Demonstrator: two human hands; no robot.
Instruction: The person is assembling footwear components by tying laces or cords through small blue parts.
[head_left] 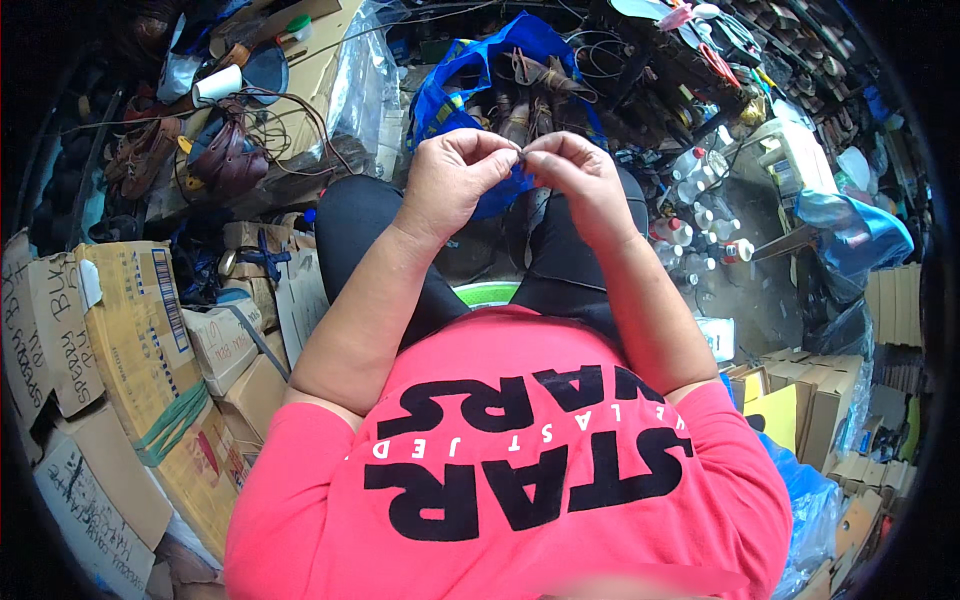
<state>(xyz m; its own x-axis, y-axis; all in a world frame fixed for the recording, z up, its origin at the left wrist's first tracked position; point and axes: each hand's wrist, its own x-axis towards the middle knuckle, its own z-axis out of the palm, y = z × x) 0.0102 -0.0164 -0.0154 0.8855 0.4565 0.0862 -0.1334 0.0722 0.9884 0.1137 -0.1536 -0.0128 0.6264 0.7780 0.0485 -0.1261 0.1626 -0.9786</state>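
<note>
At the far left we see stacked cardboard boxes (130, 350); further right, our left hand (455, 175) and right hand (575, 175) meet fingertip to fingertip above our lap, both pinched on something tiny and dark (521, 152), too small to name, held in front of the blue bag (450, 95); we judge it could slip into the clutter below if either pinch loosens; both forearms angle inward, wrists bent, knuckles raised.
</note>
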